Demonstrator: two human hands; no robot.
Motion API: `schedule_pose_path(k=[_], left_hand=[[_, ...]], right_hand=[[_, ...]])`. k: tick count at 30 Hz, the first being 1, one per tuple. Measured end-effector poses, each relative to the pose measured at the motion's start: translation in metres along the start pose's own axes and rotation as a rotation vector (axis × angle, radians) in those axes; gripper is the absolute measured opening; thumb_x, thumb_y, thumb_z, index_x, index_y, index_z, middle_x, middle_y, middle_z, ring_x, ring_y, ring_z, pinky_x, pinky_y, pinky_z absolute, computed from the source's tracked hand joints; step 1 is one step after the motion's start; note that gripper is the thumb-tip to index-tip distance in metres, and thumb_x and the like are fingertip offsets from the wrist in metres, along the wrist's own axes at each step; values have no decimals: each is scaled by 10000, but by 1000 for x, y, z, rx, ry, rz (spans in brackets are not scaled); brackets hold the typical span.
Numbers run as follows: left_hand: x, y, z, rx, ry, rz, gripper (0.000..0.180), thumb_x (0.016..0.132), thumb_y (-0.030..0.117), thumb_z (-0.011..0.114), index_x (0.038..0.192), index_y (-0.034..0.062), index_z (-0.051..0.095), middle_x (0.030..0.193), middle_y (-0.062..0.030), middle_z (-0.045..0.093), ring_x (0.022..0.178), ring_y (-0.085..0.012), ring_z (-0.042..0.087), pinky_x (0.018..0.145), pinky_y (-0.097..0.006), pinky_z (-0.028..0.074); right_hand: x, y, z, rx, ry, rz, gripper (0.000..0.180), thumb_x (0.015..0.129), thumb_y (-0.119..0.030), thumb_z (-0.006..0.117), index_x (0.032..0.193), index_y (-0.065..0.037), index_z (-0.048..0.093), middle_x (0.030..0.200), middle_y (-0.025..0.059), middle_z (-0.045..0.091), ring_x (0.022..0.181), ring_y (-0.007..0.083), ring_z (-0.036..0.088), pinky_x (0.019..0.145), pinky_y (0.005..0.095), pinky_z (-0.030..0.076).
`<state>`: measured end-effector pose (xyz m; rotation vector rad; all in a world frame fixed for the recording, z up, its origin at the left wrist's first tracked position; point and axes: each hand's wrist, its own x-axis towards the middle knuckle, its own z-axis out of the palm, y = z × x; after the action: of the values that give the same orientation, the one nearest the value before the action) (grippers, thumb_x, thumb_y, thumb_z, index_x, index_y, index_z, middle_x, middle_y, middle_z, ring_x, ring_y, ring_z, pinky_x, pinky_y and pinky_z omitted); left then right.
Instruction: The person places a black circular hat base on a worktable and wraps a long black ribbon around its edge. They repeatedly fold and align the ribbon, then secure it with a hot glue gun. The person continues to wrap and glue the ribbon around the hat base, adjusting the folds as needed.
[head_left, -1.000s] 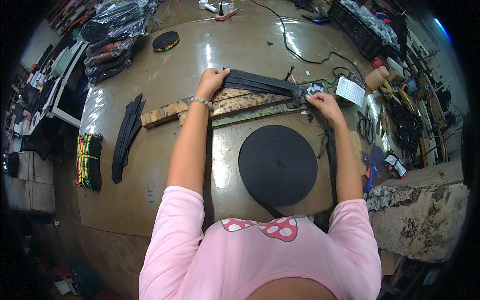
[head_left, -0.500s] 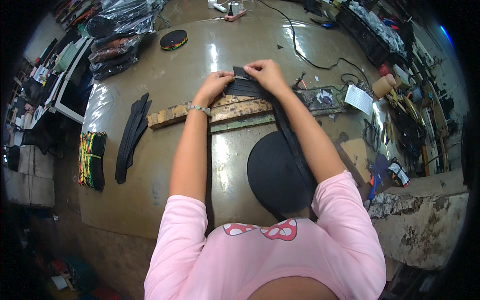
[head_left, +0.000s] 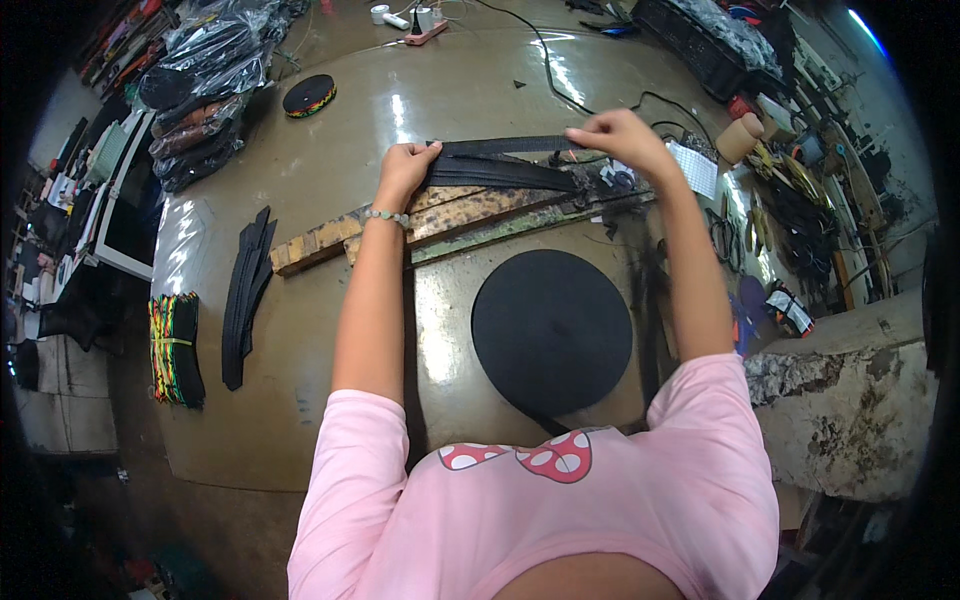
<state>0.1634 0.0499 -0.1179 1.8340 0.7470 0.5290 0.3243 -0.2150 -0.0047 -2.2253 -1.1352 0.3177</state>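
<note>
Black webbing strip (head_left: 505, 145) spans the gap between both hands, near the picture's twelve o'clock, its long axis running nine to three. Left hand (head_left: 403, 170) pinches its nine-o'clock end, touching stacked black strips (head_left: 490, 174) that point toward four o'clock above mottled wooden bars (head_left: 470, 215). Right hand (head_left: 618, 138), slightly blurred, has fingertips closed on the three-o'clock end; neither hand is nearer.
</note>
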Motion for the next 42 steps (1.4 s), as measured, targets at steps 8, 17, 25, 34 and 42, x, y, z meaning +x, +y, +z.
schedule_pose_path(k=[8, 17, 25, 34, 42], left_hand=[[-9, 15, -3, 49, -42, -71, 320, 776, 311, 671, 691, 5, 627, 621, 0, 550, 570, -90, 470, 563, -251, 395], [-3, 3, 0, -36, -33, 4, 313, 769, 273, 668, 794, -38, 650, 656, -61, 607, 608, -113, 541, 581, -281, 438], [-21, 17, -25, -248, -250, -43, 282, 801, 115, 581, 1032, -47, 602, 883, -60, 613, 744, -98, 544, 660, -228, 441], [-6, 8, -5, -273, -137, -95, 241, 803, 219, 647, 791, -22, 632, 684, -27, 582, 591, -83, 496, 544, -223, 403], [0, 6, -5, -159, -136, -104, 232, 815, 232, 635, 741, 11, 634, 641, -14, 576, 555, -79, 490, 535, -220, 395]], right_hand=[[-52, 71, 38, 358, 46, 285, 315, 802, -347, 653, 729, -42, 624, 608, -52, 473, 594, 51, 399, 521, 226, 313], [-23, 40, -6, -283, 134, 225, 314, 712, -300, 707, 705, 8, 645, 633, 118, 617, 558, 175, 571, 551, 324, 445], [51, -76, 106, 108, 267, -159, 221, 756, -256, 648, 860, -66, 694, 809, 152, 657, 755, 280, 640, 697, 360, 492], [62, -64, 129, -67, 151, -18, 245, 742, -302, 656, 846, -85, 701, 833, 162, 654, 785, 307, 636, 742, 379, 494], [-31, 14, -19, 193, 106, 121, 339, 720, -354, 718, 754, -19, 681, 637, 16, 593, 556, 100, 495, 521, 260, 393]])
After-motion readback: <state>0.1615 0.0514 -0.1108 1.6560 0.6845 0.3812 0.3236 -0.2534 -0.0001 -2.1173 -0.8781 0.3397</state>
